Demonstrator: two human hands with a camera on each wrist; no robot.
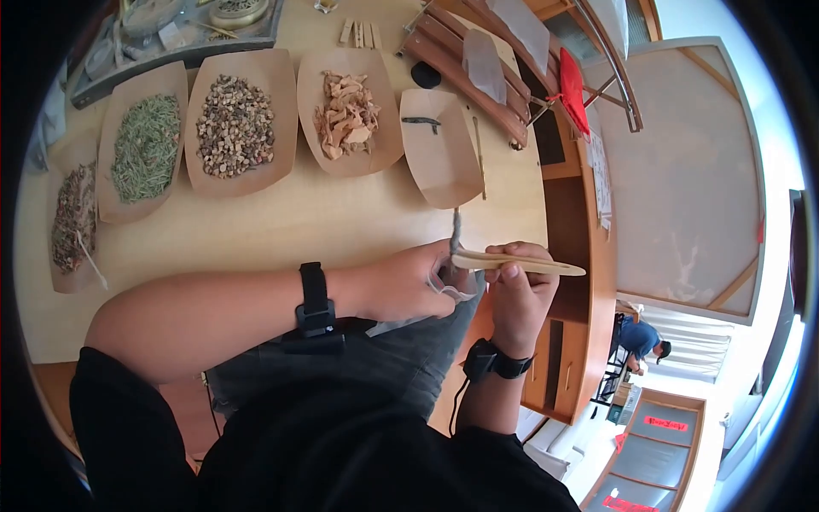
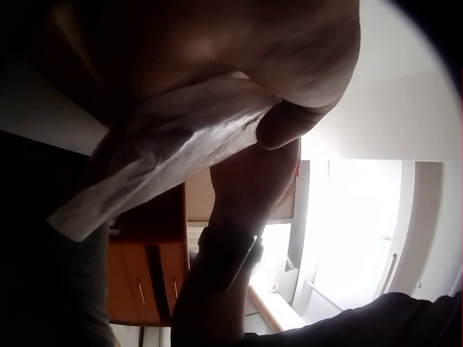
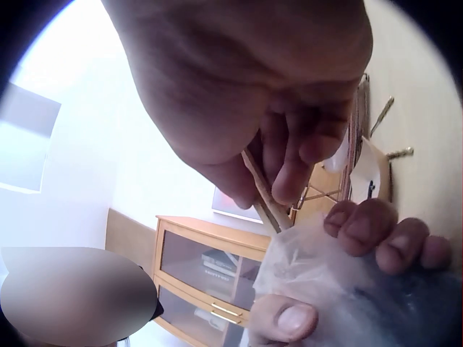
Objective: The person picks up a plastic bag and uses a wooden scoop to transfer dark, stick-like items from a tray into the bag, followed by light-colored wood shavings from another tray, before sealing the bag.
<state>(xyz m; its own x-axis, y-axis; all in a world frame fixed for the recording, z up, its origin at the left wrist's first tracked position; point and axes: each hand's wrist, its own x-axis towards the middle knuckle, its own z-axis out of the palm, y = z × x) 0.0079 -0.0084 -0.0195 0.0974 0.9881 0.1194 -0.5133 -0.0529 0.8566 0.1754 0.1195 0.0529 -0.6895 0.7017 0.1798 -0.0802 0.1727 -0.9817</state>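
Note:
My left hand (image 1: pixel 405 282) grips a translucent plastic bag (image 2: pixel 163 148), its fingers and thumb around the bag's mouth. Wooden tongs (image 1: pixel 533 264) are pinched between the thumb and fingers of my right hand (image 1: pixel 522 299). At the tips of the tongs is a dark grey, twig-like piece (image 1: pixel 456 230), upright beside the left hand's fingers. In the right wrist view, the tongs (image 3: pixel 265 194) point down at the bag's mouth (image 3: pixel 289 253). Just beyond the hands lies a paper tray (image 1: pixel 444 175) with a dark twig (image 1: pixel 421 121) in it.
More paper trays hold tan chips (image 1: pixel 348 115), chopped brown pieces (image 1: pixel 235 124), green needle-like herbs (image 1: pixel 147 147) and a dark dried mix (image 1: pixel 75 218). A thin brass stick (image 1: pixel 479 158) lies beside the nearest tray. A slatted wooden rack (image 1: pixel 465 64) stands at the back right. Far right, a person (image 1: pixel 640 337) bends over.

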